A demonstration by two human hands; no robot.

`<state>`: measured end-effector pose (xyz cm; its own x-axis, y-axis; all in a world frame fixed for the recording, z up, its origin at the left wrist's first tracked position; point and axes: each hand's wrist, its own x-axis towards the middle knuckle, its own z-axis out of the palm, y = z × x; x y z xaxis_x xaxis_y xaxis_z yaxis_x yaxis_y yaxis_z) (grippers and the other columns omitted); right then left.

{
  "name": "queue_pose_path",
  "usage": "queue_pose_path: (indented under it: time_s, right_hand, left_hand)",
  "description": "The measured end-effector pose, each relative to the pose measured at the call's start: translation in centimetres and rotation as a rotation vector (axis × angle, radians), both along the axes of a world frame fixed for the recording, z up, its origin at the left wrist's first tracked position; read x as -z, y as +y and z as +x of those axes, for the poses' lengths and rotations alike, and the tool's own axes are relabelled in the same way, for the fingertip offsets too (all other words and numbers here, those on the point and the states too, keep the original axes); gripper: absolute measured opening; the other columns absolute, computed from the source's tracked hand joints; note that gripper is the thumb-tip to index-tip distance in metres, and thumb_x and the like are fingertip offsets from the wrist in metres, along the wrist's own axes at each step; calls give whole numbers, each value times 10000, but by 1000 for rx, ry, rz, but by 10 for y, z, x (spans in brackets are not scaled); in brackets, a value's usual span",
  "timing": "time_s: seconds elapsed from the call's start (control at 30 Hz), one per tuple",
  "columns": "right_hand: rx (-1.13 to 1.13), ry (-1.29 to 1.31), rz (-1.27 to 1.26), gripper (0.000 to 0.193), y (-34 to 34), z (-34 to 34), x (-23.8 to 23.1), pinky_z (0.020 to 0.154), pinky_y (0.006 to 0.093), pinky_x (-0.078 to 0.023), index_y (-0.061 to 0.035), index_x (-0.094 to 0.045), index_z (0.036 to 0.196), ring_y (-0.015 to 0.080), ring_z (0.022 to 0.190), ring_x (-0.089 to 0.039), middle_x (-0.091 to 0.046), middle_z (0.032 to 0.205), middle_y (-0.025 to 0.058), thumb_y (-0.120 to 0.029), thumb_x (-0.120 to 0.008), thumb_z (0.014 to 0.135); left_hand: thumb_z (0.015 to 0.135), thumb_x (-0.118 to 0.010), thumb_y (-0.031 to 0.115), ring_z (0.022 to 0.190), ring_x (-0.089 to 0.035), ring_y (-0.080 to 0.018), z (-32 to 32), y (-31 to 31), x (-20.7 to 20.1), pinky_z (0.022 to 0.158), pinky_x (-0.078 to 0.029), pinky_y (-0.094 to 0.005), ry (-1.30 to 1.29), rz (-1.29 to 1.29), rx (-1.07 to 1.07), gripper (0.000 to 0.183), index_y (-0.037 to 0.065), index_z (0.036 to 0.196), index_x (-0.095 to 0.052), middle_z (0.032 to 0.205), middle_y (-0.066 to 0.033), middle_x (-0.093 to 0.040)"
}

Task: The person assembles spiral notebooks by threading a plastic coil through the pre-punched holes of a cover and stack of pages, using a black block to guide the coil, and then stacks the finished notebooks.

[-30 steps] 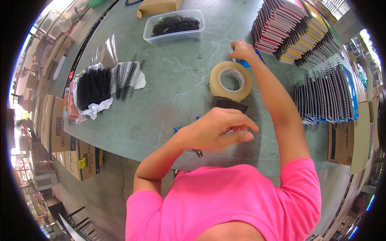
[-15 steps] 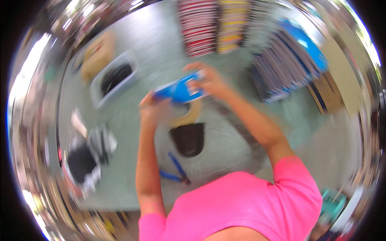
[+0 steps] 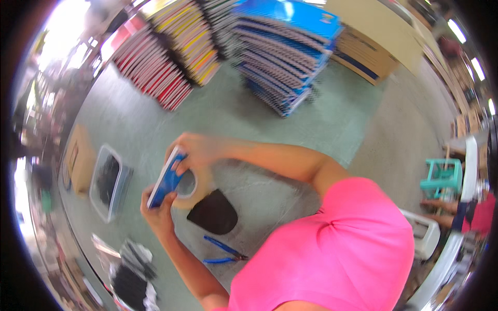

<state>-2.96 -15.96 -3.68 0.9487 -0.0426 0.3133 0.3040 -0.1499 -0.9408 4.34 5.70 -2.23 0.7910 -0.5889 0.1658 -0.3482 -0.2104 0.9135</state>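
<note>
Between my two hands I hold a blue notebook (image 3: 167, 181), tilted so that its white edge shows. My left hand (image 3: 158, 211) grips its near end, with the thumb on the cover. At the far end my right hand (image 3: 193, 151) is closed on it, slightly blurred. Just behind and below lies a wide cream tape roll (image 3: 205, 185). A black rounded flat piece (image 3: 213, 213) touches or overlaps the roll's near side. Closer to my body are pliers (image 3: 240, 256) with spread blue handles.
Tall stacks of red (image 3: 155, 70), yellow (image 3: 192, 41) and blue notebooks (image 3: 282, 52) stand at the back. A cardboard box (image 3: 363, 54) is behind them. On the left sit a clear bin (image 3: 118, 192) with dark contents and a brown package (image 3: 80, 160). A green stool (image 3: 442, 176) stands at right.
My view has swung to the right, so the table's things appear farther left and turned. The blue notebook, still in both hands, now shows more of its edge and less of its cover.
</note>
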Motion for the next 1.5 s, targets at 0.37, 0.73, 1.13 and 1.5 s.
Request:
queue_pose_path:
  time_s: [0.37,0.73,1.13,1.5]
  right_hand:
    - [290,-445,-699,413,40,-3,-54,737,352,-493,-60,-589,1087,257,838,-618,-637,935,124,-204,-714,721]
    - [121,15,-922,120,72,-7,-59,603,387,-460,-106,-652,893,308,707,-604,-636,794,99,-156,-597,799]
    - [149,125,-861,215,69,12,-59,593,358,-457,-152,-662,1004,254,633,-608,-650,773,99,-220,-632,803]
    - [109,136,-820,204,67,12,-57,569,383,-457,-206,-680,1015,274,626,-602,-641,714,94,-212,-604,826]
  left_hand:
    - [678,-782,102,712,-555,-71,-17,-7,25,643,-458,-242,132,-284,-12,256,35,878,-637,778,-16,-641]
    - [806,-636,241,896,-587,-333,63,203,57,768,-465,-391,-484,767,-718,272,-11,908,-637,884,-178,-631]
    - [890,-598,255,590,-447,-78,-26,65,-13,553,-396,-233,-103,17,-252,224,59,984,-650,646,-17,-509]
    - [901,-577,300,552,-501,-74,-39,41,-18,520,-396,-240,-229,64,-284,274,33,900,-638,593,-37,-551]
